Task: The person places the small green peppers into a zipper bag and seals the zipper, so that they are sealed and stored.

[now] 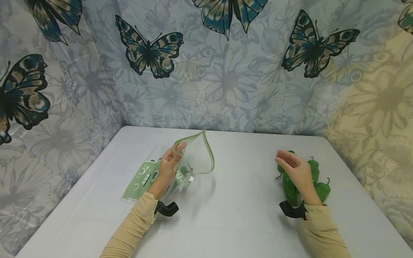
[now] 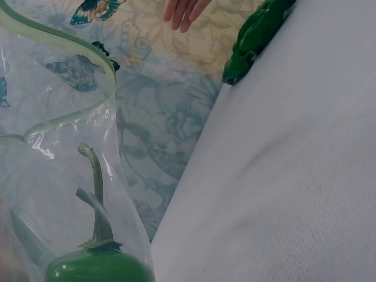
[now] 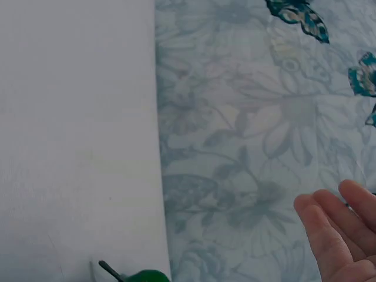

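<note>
My left hand (image 1: 168, 167) pinches the rim of a clear plastic zip bag (image 1: 210, 154) with a green edge. The bag's mouth gapes wide, held above the table. Through its wall, the left wrist view shows a green pepper (image 2: 100, 269) with a long curved stem. On the right, my right hand (image 1: 297, 171) hovers over a group of green peppers (image 1: 290, 190), its fingers fairly straight and together, with nothing in them. It hides part of the group; a pepper (image 1: 322, 190) shows at its right side. In the right wrist view, its fingers (image 3: 326, 235) appear at lower right.
A flat green printed plastic bag (image 1: 137, 184) with white drawings lies under and left of my left hand. The white table (image 1: 238, 200) stretches between both hands. A butterfly-patterned cloth (image 1: 226, 82) hangs behind the table and along its sides.
</note>
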`<state>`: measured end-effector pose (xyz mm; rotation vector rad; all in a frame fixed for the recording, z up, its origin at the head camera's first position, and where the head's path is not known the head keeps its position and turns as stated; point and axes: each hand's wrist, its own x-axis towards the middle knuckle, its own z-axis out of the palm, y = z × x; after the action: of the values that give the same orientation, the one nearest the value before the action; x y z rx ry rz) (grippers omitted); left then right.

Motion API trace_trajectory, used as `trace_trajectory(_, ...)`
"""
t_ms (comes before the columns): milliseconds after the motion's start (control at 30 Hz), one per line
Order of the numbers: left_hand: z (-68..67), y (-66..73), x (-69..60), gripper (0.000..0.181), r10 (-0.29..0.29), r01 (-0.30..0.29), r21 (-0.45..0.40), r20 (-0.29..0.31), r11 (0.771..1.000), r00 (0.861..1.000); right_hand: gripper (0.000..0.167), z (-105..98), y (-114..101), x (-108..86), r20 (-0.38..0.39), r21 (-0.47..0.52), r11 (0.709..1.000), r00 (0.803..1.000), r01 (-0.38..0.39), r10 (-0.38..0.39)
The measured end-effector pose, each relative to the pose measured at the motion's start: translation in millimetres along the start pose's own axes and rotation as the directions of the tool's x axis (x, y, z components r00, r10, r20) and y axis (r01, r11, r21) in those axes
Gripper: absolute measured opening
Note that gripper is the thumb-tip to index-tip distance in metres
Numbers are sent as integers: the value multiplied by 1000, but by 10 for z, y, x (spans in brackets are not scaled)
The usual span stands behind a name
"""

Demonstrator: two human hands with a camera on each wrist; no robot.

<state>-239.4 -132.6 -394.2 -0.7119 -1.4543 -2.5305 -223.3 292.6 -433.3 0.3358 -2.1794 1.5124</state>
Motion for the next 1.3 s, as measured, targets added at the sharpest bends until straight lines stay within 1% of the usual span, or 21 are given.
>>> trace_trajectory(33, 1, 2, -1, 42, -2, 2, -2, -2, 1000, 1000, 38, -41, 58, 11, -17, -27, 1000, 1000, -11, 10)
trace_trajectory(67, 1, 4, -1, 42, -3, 3, -3, -4, 1000, 1000, 38, -72, 160, 29, -51, -105, 994, 998, -27, 22)
trace_trajectory(100, 1, 5, -2, 42, -3, 3, -4, -5, 1000, 1000, 37, -107, 201, 40, -64, -133, 991, 998, -30, 22)
trace_trajectory(200, 0, 9, -2, 43, -4, 4, 1, -4, 1000, 1000, 35, -179, 277, 60, -118, -213, 975, 992, -65, 41)
trace_trajectory(333, 2, 14, 0, 44, 1, -1, 5, 3, 1000, 1000, 33, -240, 338, 74, -155, -278, 955, 986, -100, 58)
trace_trajectory(467, 12, 18, 3, 45, -1, 1, -4, 0, 1000, 1000, 35, -287, 368, 68, -160, -306, 943, 984, -128, 81)
trace_trajectory(633, 17, 18, 2, 45, -11, 11, -7, -11, 1000, 1000, 41, -324, 357, 55, -146, -349, 924, 983, -160, 115)
trace_trajectory(933, 6, 9, 4, 45, -14, 14, -6, -7, 1000, 1000, 46, -398, 327, 26, -118, -443, 881, 985, -166, 127)
trace_trajectory(967, 4, 7, 4, 45, -14, 14, -5, -7, 1000, 1000, 46, -391, 189, 16, -109, -443, 879, 984, -175, 141)
trace_trajectory(1000, 3, 6, 5, 45, -14, 14, -5, -8, 1000, 1000, 47, -407, 177, 13, -105, -452, 874, 983, -180, 148)
trace_trajectory(1033, 3, 6, 6, 45, -14, 14, -5, -8, 1000, 1000, 49, -404, 58, 6, -92, -439, 877, 980, -197, 174)
trace_trajectory(1100, 1, 4, 6, 45, -12, 12, -5, -8, 1000, 1000, 51, -388, -145, -9, -87, -451, 863, 974, -227, 211)
trace_trajectory(1167, 2, 7, 6, 45, -9, 9, -5, -8, 1000, 1000, 53, -359, -385, -31, -61, -440, 865, 969, -242, 240)
trace_trajectory(1200, 3, 8, 5, 45, -7, 7, -4, -7, 1000, 1000, 55, -362, -380, -34, -56, -440, 865, 968, -242, 243)
trace_trajectory(1233, 3, 9, 4, 45, -4, 4, -2, -6, 1000, 1000, 55, -342, -505, -46, -43, -436, 866, 967, -245, 252)
trace_trajectory(1267, 3, 10, 3, 46, -2, 2, -2, -6, 1000, 1000, 55, -335, -526, -55, -38, -448, 862, 968, -239, 248)
trace_trajectory(1300, 3, 11, 2, 45, 0, 0, -1, -6, 1000, 1000, 54, -328, -562, -64, -25, -444, 864, 968, -236, 251)
